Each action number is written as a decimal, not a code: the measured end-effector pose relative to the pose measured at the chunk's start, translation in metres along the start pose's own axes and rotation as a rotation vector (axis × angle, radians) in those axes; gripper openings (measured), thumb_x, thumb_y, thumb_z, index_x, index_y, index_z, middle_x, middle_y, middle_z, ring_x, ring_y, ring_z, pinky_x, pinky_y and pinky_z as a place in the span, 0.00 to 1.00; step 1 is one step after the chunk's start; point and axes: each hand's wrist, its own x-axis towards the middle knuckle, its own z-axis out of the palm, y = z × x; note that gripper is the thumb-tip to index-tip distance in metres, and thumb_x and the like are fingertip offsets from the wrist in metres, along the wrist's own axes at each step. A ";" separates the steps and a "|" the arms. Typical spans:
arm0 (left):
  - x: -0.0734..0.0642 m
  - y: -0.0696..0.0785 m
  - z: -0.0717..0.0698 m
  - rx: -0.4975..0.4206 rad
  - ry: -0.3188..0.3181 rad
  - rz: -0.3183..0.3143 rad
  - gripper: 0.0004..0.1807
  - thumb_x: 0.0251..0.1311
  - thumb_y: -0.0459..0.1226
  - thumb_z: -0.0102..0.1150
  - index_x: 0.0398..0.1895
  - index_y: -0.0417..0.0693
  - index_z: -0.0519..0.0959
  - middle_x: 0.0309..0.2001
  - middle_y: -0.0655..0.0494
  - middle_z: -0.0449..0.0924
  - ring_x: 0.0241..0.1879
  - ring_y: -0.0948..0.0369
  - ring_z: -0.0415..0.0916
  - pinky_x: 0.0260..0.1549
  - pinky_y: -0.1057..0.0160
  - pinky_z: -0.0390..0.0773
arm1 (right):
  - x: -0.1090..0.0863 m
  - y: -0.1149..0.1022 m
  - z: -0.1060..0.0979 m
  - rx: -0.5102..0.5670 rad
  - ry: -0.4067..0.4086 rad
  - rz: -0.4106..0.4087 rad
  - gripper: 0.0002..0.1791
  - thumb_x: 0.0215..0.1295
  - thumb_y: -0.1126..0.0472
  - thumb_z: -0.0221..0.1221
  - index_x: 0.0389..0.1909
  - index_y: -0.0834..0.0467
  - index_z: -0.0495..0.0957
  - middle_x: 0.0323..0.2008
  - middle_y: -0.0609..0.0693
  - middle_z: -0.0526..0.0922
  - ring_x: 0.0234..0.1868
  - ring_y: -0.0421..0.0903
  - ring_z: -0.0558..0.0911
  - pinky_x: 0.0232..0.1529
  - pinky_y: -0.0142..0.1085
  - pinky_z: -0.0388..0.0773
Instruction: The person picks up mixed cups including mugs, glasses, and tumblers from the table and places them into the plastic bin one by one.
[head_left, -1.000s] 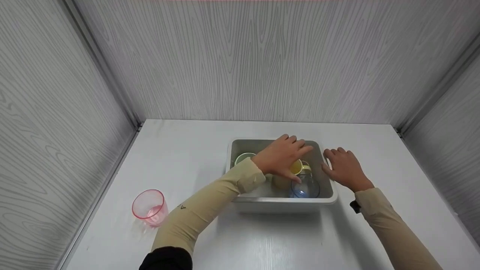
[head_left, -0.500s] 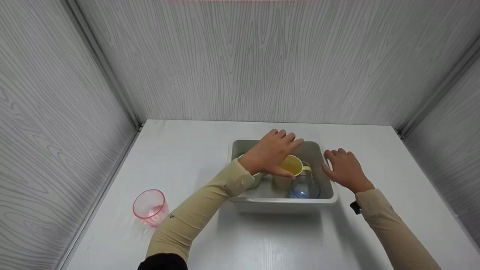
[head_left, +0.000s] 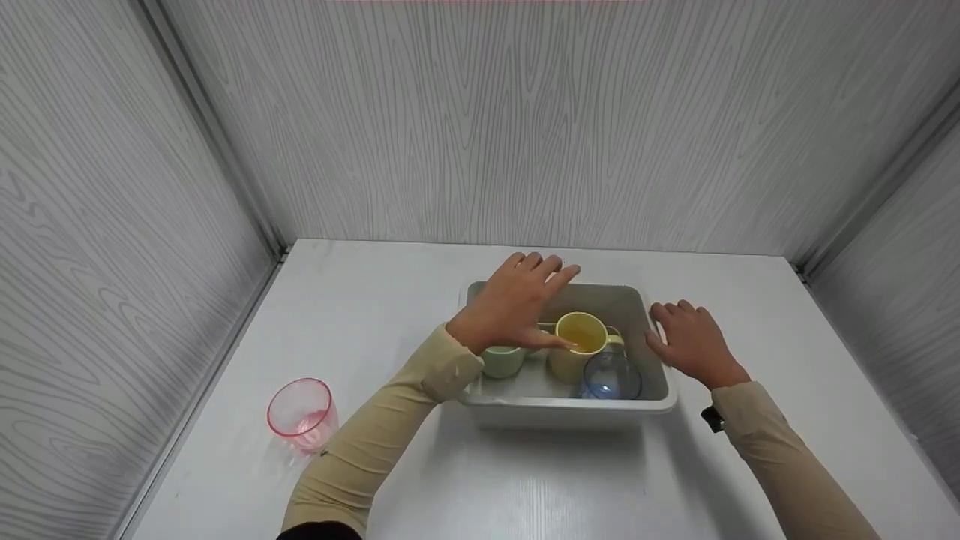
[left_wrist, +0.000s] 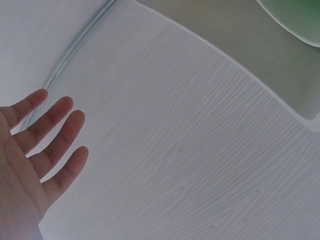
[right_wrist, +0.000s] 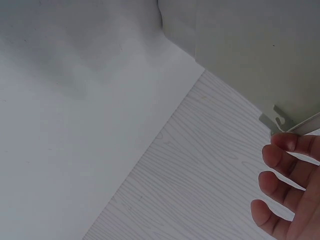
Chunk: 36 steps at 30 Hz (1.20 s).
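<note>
Over the left part of a grey bin [head_left: 566, 414], my left hand [head_left: 510, 300] is raised with its fingers spread and holds nothing. A yellow mug [head_left: 568, 366] stands in the bin, just right of the left thumb. Partly covered by that hand is a green cup [head_left: 502, 364]. At the bin's front right corner sits a clear bluish glass [head_left: 611, 379]. My right hand [head_left: 691, 341] is at the outside of the bin's right rim, fingers loosely bent. In the right wrist view its fingertips [right_wrist: 272, 156] lie close to the bin's side; whether they press it is unclear.
A clear pink glass [head_left: 304, 416] stands upright on the white table [head_left: 390, 300], left of the left forearm. Grey wood-grain panels [head_left: 510, 135] rise behind the table and along both sides.
My left hand has moved left across the bin, away from above the yellow mug and bluish glass, so more of the mug shows. The right hand has stayed in place.
</note>
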 end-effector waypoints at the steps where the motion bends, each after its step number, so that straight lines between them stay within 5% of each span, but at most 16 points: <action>1: -0.001 -0.001 0.000 0.004 0.002 -0.010 0.55 0.40 0.77 0.47 0.66 0.52 0.62 0.53 0.54 0.71 0.51 0.56 0.70 0.54 0.57 0.70 | 0.000 0.000 0.000 0.000 0.002 -0.002 0.16 0.59 0.52 0.52 0.37 0.62 0.73 0.26 0.55 0.78 0.27 0.52 0.72 0.28 0.47 0.68; 19: -0.031 -0.023 -0.005 -0.034 0.100 -0.139 0.53 0.41 0.74 0.51 0.65 0.49 0.64 0.54 0.50 0.73 0.53 0.53 0.72 0.53 0.53 0.71 | -0.001 0.002 0.000 -0.004 0.029 -0.010 0.14 0.59 0.53 0.53 0.35 0.61 0.73 0.24 0.55 0.78 0.25 0.52 0.72 0.27 0.47 0.67; 36: -0.071 -0.044 0.008 -0.089 0.198 -0.299 0.54 0.41 0.73 0.53 0.65 0.47 0.65 0.53 0.47 0.72 0.49 0.50 0.72 0.49 0.52 0.72 | -0.001 0.001 0.001 0.002 0.038 -0.026 0.15 0.58 0.53 0.54 0.36 0.62 0.73 0.26 0.56 0.78 0.26 0.53 0.73 0.27 0.47 0.68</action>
